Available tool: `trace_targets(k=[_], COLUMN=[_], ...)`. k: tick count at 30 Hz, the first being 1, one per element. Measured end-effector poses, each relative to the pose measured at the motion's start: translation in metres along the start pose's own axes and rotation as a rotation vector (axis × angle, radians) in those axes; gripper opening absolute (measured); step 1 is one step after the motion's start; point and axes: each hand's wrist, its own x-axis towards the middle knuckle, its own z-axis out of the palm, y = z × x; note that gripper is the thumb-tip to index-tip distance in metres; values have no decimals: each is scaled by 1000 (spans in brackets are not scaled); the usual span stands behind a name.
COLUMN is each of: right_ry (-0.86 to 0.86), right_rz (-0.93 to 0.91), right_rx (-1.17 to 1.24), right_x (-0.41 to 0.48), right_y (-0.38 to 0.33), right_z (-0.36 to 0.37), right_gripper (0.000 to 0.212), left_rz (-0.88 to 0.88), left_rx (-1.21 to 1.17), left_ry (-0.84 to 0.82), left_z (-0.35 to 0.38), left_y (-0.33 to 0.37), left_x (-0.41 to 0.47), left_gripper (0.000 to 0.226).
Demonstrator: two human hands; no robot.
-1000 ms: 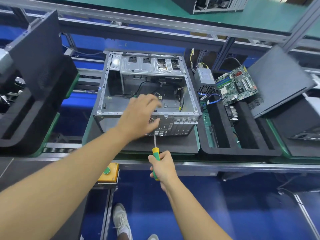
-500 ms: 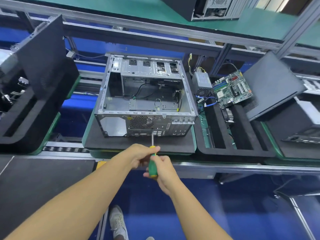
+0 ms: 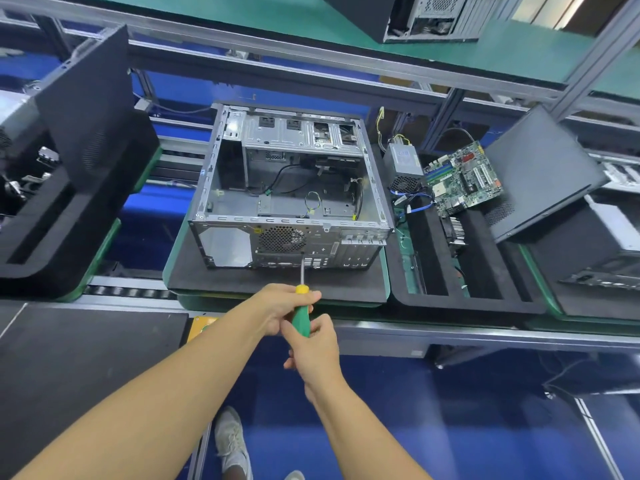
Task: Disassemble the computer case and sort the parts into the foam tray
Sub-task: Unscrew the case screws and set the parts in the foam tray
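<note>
The open grey computer case (image 3: 239, 202) lies on its side on a black foam pad (image 3: 277, 284), with loose cables inside. A green-handled screwdriver (image 3: 300, 315) points at the case's rear panel, its tip just below the fan grille (image 3: 282, 239). My left hand (image 3: 277, 306) grips the upper handle near the yellow collar. My right hand (image 3: 313, 344) grips the lower handle. The black foam tray (image 3: 464, 303) sits to the right of the case and holds a power supply (image 3: 403, 162), a green motherboard (image 3: 462, 178) and a heatsink (image 3: 457, 232).
A dark side panel (image 3: 540, 171) leans at the tray's far right. Another foam tray with a black panel (image 3: 79, 109) stands at the left. A second case (image 3: 433, 15) sits on the green upper shelf. The conveyor rail (image 3: 450, 332) runs along the front edge.
My left hand has come off the top of the case and now holds the screwdriver handle together with my right hand. The screwdriver stays aimed at the rear panel.
</note>
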Motion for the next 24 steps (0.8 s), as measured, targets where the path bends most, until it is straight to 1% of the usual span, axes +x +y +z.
trace_targets(k=[1, 2, 5, 6, 7, 9, 12, 15, 17, 19, 20, 22, 23, 24], right_ry=[-10, -42, -248, -301, -323, -281, -161, -53, -20, 8, 28, 62, 49, 10], right_rz=[5, 35, 268, 324, 340, 297, 210, 164, 111, 39, 9, -9, 15, 65], right_rx=[10, 69, 446, 520, 533, 516, 492, 425, 359, 248, 180, 81, 89, 157], right_x=[-1, -2, -4, -5, -5, -3, -2, -1, -1, -1, -1, -2, -3, -4], right_y=[1, 0, -2, -3, -2, 1, 8, 12, 11, 8, 8, 9, 8, 8], right_z=[1, 1, -7, -10, -13, -16, -11, -9, -7, -5, -5, -6, -7, -7], right_gripper=[38, 39, 50, 51, 48, 38, 30, 26, 26, 29, 31, 34, 34, 35], left_rz=[-2, 5, 55, 60, 61, 72, 80, 81, 74, 92, 101, 109, 113, 117], left_rx=[-15, -21, -44, -66, -95, -164, -211, -172, -96, -6, 13, -9, -35, -63], left_ry=[16, 21, -15, -34, -54, -104, -200, -257, -220, -144, -109, -66, -62, -67], left_z=[-1, -2, -11, -14, -16, -18, -21, -21, -17, -10, -9, -9, -9, -8], left_y=[0, 0, -5, -7, -9, -11, -12, -17, -16, -15, -15, -16, -16, -17], left_x=[1, 3, 5, 5, 5, 5, 4, 6, 4, 1, 1, 3, 4, 5], left_gripper=[36, 37, 38, 38, 38, 41, 46, 39, 41, 48, 48, 40, 34, 29])
